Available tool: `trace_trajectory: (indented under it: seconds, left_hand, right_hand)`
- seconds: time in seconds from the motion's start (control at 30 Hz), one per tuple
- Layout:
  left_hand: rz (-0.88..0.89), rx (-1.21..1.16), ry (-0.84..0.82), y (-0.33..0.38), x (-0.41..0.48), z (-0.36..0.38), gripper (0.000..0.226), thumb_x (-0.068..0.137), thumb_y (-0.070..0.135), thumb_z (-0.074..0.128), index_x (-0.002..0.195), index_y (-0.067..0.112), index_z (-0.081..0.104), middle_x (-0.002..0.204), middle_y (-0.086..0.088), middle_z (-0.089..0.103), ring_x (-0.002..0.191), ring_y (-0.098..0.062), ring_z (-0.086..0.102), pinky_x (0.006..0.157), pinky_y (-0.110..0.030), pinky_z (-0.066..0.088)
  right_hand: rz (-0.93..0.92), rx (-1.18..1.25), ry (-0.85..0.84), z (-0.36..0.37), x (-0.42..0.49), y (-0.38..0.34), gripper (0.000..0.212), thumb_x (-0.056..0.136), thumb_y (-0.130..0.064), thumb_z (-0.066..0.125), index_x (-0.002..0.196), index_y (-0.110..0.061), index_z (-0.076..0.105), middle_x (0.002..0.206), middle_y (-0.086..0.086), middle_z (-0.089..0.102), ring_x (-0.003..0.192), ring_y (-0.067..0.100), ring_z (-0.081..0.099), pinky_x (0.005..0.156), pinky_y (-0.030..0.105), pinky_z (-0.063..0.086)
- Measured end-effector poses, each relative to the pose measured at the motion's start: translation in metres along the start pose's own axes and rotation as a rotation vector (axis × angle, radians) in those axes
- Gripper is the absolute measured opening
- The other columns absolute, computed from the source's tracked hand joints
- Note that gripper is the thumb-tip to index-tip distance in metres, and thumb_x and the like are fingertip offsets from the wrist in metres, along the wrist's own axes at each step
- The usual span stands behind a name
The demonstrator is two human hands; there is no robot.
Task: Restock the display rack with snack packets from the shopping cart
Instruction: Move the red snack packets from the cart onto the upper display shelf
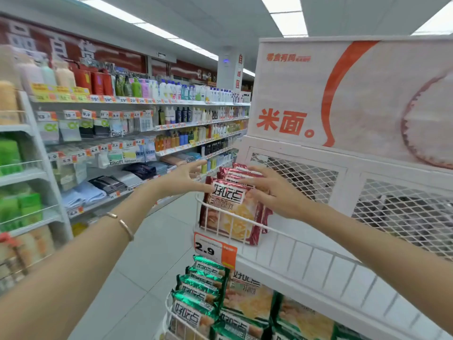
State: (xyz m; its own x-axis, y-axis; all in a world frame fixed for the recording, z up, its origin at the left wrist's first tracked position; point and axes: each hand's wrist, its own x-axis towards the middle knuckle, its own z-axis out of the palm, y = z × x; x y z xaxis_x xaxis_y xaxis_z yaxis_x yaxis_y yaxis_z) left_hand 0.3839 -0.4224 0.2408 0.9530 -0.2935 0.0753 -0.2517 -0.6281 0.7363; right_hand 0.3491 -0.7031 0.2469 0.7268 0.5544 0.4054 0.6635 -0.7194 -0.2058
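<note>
**Step in hand: seat and square the row (judged).**

1. Position: the red snack packets (230,204) stand upright in a row at the left end of the top wire basket (306,263) of the display rack (353,173), above the 2.9 price tag (213,250). The cart is not in view.
2. R hand (274,192): wide, fingers straight, laid flat on the packet tops and right edges. It holds nothing.
3. L hand (182,179): wide, fingers spread, just beside the front packet's top-left corner. Contact can't be confirmed.
4. Procedure: bring the L palm against the front face as a stop. Press down and back w/ the R fingers so the bottom seams reach the basket floor.
5. Use light, even pressure. The contents are probably brittle and the film will likely slide.
6. Check: tops level, labels facing fwd, no packet leaning over the rim.
7. Risk: the front packet can tip out over the low rim. Don't lift the L hand away before the row stands by itself.
8. The green packets (203,290) in the lower basket need no action.
</note>
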Motion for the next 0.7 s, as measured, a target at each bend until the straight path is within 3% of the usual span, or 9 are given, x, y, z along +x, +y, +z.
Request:
trace_trajectory:
  seconds: [0.1, 0.23, 0.3, 0.37, 0.43, 0.5, 0.6, 0.7]
  left_hand:
    - [-0.117, 0.010, 0.134, -0.043, -0.041, -0.025, 0.053, 0.085, 0.048, 0.073, 0.131, 0.030, 0.054, 0.132, -0.002, 0.059, 0.119, -0.020, 0.058, 0.106, -0.043, 0.045]
    - [-0.290, 0.204, 0.114, -0.116, -0.118, -0.054, 0.030, 0.093, 0.037, 0.067, 0.118, 0.020, 0.066, 0.112, 0.003, 0.066, 0.095, -0.012, 0.063, 0.085, -0.029, 0.051]
    - [-0.390, 0.225, 0.105, -0.160, -0.166, -0.062, 0.025, 0.094, 0.031, 0.066, 0.115, 0.017, 0.068, 0.102, 0.004, 0.062, 0.083, -0.009, 0.062, 0.075, -0.026, 0.046]
    - [-0.516, 0.235, 0.100, -0.209, -0.216, -0.064, 0.024, 0.093, 0.027, 0.068, 0.112, 0.013, 0.069, 0.092, 0.001, 0.066, 0.081, -0.013, 0.065, 0.076, -0.026, 0.047]
    - [-0.624, 0.247, 0.077, -0.258, -0.266, -0.062, 0.025, 0.092, 0.024, 0.068, 0.110, 0.007, 0.072, 0.094, -0.005, 0.067, 0.083, -0.018, 0.065, 0.079, -0.028, 0.051]
    - [-0.697, 0.269, 0.004, -0.298, -0.316, -0.053, 0.021, 0.091, 0.023, 0.065, 0.098, 0.005, 0.074, 0.093, -0.010, 0.067, 0.079, -0.018, 0.060, 0.074, -0.029, 0.049]
    - [-0.807, 0.217, -0.064, -0.339, -0.383, -0.032, 0.018, 0.090, 0.027, 0.063, 0.075, 0.018, 0.065, 0.089, -0.008, 0.069, 0.068, -0.018, 0.053, 0.064, -0.027, 0.044]
    - [-0.881, 0.113, -0.068, -0.370, -0.430, -0.011, 0.012, 0.091, 0.033, 0.061, 0.084, 0.023, 0.062, 0.089, 0.002, 0.064, 0.071, -0.018, 0.056, 0.068, -0.028, 0.049]
  right_hand:
    - [0.018, -0.063, 0.098, 0.010, 0.027, -0.045, 0.040, 0.100, -0.030, 0.052, 0.140, -0.027, 0.055, 0.154, 0.002, 0.039, 0.142, 0.018, 0.033, 0.118, 0.046, 0.028]
    - [-0.047, -0.070, 0.038, 0.062, 0.059, -0.127, 0.042, 0.097, -0.024, 0.056, 0.138, -0.015, 0.056, 0.154, 0.010, 0.038, 0.143, 0.027, 0.032, 0.117, 0.042, 0.025]
    - [-0.099, -0.056, -0.050, 0.112, 0.066, -0.167, 0.039, 0.096, -0.022, 0.058, 0.134, -0.012, 0.059, 0.152, 0.013, 0.040, 0.141, 0.029, 0.034, 0.116, 0.040, 0.024]
    - [-0.115, -0.028, -0.165, 0.171, 0.065, -0.206, 0.039, 0.096, -0.022, 0.057, 0.133, -0.013, 0.061, 0.152, 0.013, 0.040, 0.141, 0.029, 0.035, 0.115, 0.038, 0.024]
    - [-0.127, 0.015, -0.285, 0.231, 0.056, -0.244, 0.038, 0.096, -0.022, 0.056, 0.133, -0.015, 0.060, 0.155, 0.011, 0.037, 0.143, 0.027, 0.033, 0.115, 0.035, 0.023]
    - [-0.126, 0.052, -0.422, 0.288, 0.042, -0.277, 0.038, 0.096, -0.021, 0.056, 0.133, -0.017, 0.060, 0.155, 0.010, 0.037, 0.143, 0.025, 0.033, 0.113, 0.033, 0.023]
    - [-0.119, 0.088, -0.635, 0.365, 0.020, -0.317, 0.038, 0.096, -0.022, 0.057, 0.133, -0.016, 0.061, 0.152, 0.013, 0.040, 0.141, 0.028, 0.037, 0.113, 0.035, 0.027]
    - [-0.103, 0.119, -0.789, 0.415, -0.001, -0.345, 0.036, 0.096, -0.020, 0.056, 0.130, -0.013, 0.063, 0.143, 0.015, 0.050, 0.133, 0.031, 0.045, 0.109, 0.037, 0.035]
